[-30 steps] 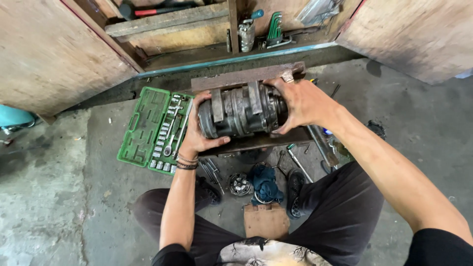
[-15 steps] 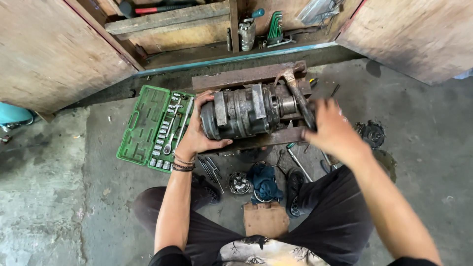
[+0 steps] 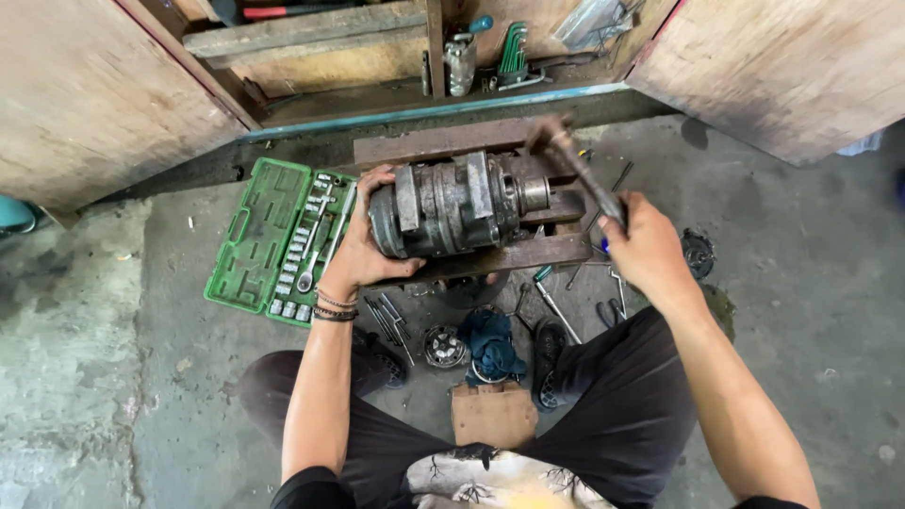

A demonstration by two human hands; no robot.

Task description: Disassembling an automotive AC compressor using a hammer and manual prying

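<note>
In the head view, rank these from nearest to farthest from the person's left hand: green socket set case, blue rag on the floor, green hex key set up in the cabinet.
From the left hand:
1. Green socket set case, just beside the hand, on its left.
2. Blue rag, on the floor below and right, by the shoes.
3. Green hex key set, up in the cabinet, farthest.

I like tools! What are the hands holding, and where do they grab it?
The right hand grips a hammer low on its handle. The left hand clasps the left end of the metal cylinder.
</note>
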